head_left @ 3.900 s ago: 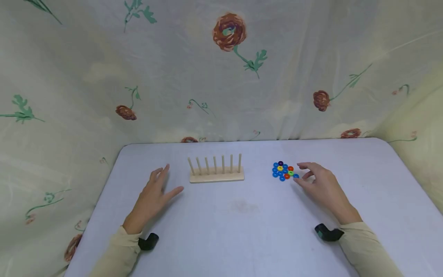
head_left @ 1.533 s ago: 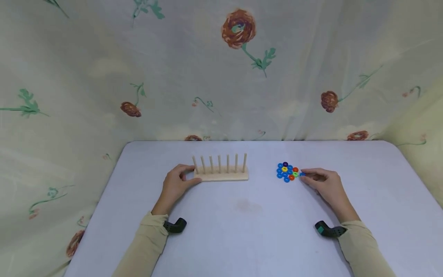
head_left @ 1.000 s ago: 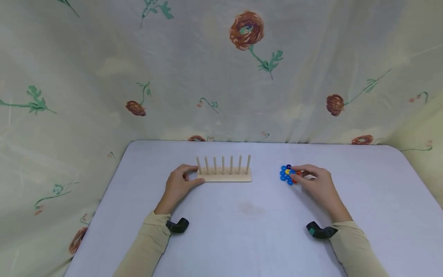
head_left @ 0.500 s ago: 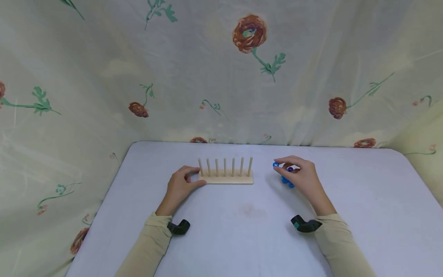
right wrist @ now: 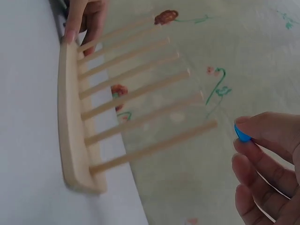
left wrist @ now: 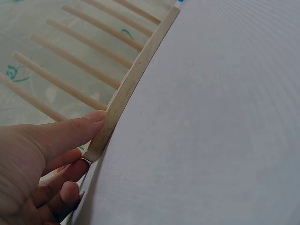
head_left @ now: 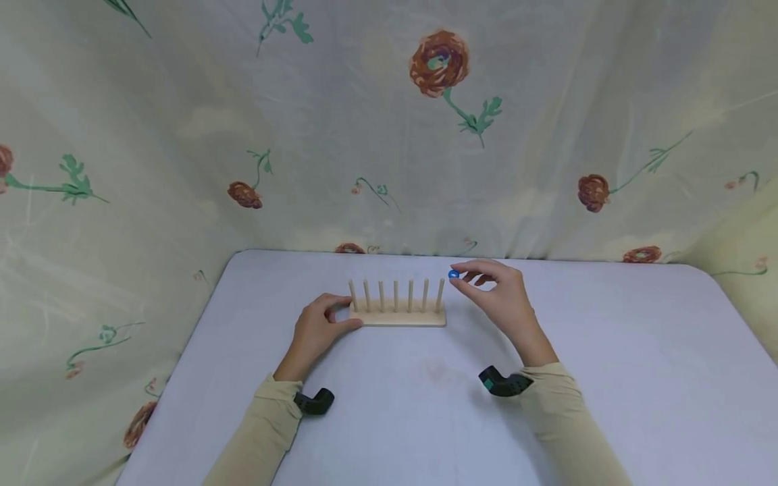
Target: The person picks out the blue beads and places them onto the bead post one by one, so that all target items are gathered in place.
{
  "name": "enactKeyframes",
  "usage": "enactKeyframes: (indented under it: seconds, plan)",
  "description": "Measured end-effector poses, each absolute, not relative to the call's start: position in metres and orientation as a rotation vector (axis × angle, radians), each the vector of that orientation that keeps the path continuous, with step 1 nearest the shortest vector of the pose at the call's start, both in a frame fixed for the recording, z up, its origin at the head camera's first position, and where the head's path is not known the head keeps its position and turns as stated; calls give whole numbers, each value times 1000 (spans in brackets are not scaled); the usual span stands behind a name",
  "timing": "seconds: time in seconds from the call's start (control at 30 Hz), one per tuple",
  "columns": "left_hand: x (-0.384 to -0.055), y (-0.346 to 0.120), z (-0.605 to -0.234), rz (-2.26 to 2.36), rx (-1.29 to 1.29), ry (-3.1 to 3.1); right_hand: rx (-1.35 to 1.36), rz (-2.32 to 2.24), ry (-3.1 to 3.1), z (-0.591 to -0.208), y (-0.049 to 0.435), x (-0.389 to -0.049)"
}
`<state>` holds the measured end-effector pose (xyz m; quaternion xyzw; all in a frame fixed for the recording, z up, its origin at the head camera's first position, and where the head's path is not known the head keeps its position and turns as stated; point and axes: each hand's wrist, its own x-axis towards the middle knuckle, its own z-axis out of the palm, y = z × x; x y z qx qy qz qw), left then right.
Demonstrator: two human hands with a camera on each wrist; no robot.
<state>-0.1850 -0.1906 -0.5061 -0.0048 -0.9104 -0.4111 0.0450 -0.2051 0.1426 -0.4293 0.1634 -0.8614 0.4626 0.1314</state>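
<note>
A pale wooden peg stand (head_left: 398, 319) with a row of several upright bare pegs rests on the table. My left hand (head_left: 314, 332) grips its left end, thumb (left wrist: 97, 117) on the front edge of the base. Between the thumb and index finger of my right hand (head_left: 503, 302) is a small blue ring (head_left: 453, 274), held up just right of the rightmost peg's tip. In the right wrist view the blue ring (right wrist: 242, 134) shows a gap from the nearest peg (right wrist: 154, 146). My right hand hides the spot where the other coloured rings lay.
A white-covered table (head_left: 401, 412) carries everything. Behind it hangs a flowered curtain (head_left: 340, 121), close to the table's far edge. Each wrist wears a black device (head_left: 315, 401). A bit of blue (left wrist: 181, 1) shows beyond the stand's far end in the left wrist view.
My left hand has moved right and taken hold of the stand's end. My right hand has picked a blue ring from the coloured cluster, lifted it and carried it left to the rightmost peg.
</note>
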Motion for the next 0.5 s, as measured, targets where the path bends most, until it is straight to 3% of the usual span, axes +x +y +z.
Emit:
enactKeyframes:
  seconds: [0.5]
  plan:
    - [-184, -191, -506, -1261, -17, -2777, 644, 1404, -2482, -419, 77, -206]
